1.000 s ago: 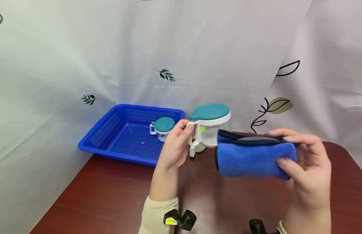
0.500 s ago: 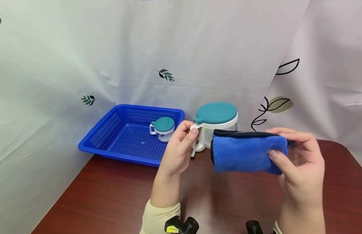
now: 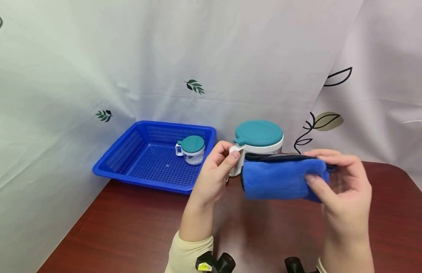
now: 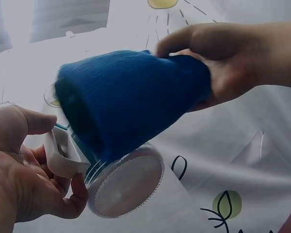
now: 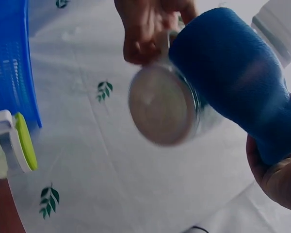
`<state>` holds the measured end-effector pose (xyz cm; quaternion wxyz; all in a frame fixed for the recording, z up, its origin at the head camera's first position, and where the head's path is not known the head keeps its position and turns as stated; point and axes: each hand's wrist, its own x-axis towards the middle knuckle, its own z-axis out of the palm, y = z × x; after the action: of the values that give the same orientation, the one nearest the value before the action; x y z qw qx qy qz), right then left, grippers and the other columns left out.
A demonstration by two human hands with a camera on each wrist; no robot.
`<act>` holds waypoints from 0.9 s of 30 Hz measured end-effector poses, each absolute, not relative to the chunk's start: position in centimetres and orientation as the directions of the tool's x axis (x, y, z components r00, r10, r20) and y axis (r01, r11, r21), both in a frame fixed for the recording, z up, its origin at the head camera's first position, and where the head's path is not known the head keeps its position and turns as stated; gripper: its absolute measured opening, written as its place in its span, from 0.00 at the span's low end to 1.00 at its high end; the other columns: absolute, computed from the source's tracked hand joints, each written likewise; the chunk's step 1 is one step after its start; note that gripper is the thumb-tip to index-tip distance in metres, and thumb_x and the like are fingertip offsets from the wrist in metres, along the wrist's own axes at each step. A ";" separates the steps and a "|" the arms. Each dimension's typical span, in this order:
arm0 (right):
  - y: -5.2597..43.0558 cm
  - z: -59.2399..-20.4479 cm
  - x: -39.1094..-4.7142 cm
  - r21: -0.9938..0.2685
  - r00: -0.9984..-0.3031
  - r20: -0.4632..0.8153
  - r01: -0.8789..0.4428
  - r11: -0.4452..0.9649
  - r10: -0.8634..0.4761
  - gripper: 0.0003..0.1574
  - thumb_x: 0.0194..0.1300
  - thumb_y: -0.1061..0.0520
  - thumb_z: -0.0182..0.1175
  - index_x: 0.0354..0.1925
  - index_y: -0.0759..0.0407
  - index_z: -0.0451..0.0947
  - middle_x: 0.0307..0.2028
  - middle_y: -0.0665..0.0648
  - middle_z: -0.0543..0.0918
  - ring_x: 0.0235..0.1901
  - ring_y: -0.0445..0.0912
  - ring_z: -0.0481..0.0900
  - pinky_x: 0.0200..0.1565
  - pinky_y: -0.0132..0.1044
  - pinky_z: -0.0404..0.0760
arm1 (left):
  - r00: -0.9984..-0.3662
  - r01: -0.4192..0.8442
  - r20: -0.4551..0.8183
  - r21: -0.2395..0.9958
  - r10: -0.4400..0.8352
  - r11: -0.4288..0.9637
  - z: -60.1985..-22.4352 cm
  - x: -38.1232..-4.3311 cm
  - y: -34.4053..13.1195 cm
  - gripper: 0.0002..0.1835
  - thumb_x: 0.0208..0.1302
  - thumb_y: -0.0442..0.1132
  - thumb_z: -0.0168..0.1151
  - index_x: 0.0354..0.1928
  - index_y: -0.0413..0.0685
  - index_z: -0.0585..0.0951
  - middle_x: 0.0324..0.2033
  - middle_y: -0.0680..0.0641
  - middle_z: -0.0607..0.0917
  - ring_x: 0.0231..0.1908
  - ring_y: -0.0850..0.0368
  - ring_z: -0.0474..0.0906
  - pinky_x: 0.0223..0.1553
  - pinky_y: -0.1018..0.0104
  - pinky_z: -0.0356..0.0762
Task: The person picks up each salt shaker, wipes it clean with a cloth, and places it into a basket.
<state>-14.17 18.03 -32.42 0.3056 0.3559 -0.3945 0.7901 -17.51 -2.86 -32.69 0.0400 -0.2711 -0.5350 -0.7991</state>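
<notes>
My left hand (image 3: 212,172) pinches the white handle of a clear jar with a teal lid (image 3: 260,133), raised above the table. Its round base (image 4: 128,187) faces the left wrist camera, tilted. A folded blue cloth (image 3: 280,180) with black edging is in my right hand (image 3: 349,189), thumb on the near face and fingers over the top. In the head view the cloth covers the jar's lower front; whether they touch I cannot tell. A smaller jar with a teal lid (image 3: 193,144) stands in the blue basket (image 3: 120,176).
The basket sits at the back left of the dark red table (image 3: 135,227), close to the white curtain (image 3: 251,57). In the right wrist view, a container with a lime-green lid (image 5: 25,141) and white handle stands beside the basket; the jar mostly hides that spot in the head view.
My left hand has carried the jar a little to the right. The cloth in my right hand has shifted left, so both hands are closer together. The basket has stayed put.
</notes>
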 end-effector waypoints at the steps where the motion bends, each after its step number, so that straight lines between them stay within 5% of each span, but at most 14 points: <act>1: 18.3 -32.4 -14.2 -0.392 -0.561 0.798 -0.763 -0.514 0.223 0.20 0.41 0.88 0.53 0.37 0.87 0.64 0.39 0.78 0.76 0.43 0.63 0.74 0.46 0.40 0.73 | -0.848 0.355 0.479 0.831 0.226 -0.429 -32.7 -17.6 -2.9 0.02 0.66 0.30 0.46 0.35 0.43 0.67 0.29 0.52 0.70 0.31 0.61 0.67 0.31 0.73 0.63; 19: 18.7 -32.1 -14.3 -0.362 -0.585 0.738 -0.764 -0.533 0.337 0.20 0.39 0.89 0.53 0.35 0.87 0.64 0.37 0.79 0.76 0.40 0.63 0.76 0.44 0.40 0.75 | -0.847 0.357 0.489 0.813 0.207 -0.460 -32.5 -17.6 -2.8 0.02 0.66 0.32 0.48 0.35 0.44 0.67 0.29 0.52 0.70 0.31 0.61 0.67 0.31 0.73 0.63; 23: 18.5 -32.1 -14.2 -0.377 -0.574 0.744 -0.783 -0.495 0.341 0.20 0.38 0.89 0.53 0.35 0.87 0.64 0.38 0.79 0.76 0.41 0.62 0.75 0.45 0.40 0.74 | -0.849 0.343 0.478 0.823 0.226 -0.452 -32.6 -17.5 -2.8 0.16 0.63 0.48 0.59 0.36 0.45 0.66 0.31 0.52 0.71 0.33 0.61 0.67 0.32 0.73 0.64; 27: 17.7 -32.1 -14.1 -0.407 -0.565 0.754 -0.802 -0.437 0.334 0.19 0.40 0.88 0.53 0.36 0.86 0.65 0.38 0.77 0.76 0.42 0.61 0.75 0.47 0.39 0.73 | -0.831 0.328 0.484 0.824 0.273 -0.463 -32.6 -17.3 -2.8 0.34 0.40 0.57 0.73 0.40 0.44 0.66 0.37 0.50 0.72 0.38 0.59 0.69 0.36 0.74 0.68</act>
<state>-14.07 17.71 -32.05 0.3582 0.2988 -0.3914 0.7932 -17.28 -2.82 -32.60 0.0171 -0.2898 -0.5181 -0.8046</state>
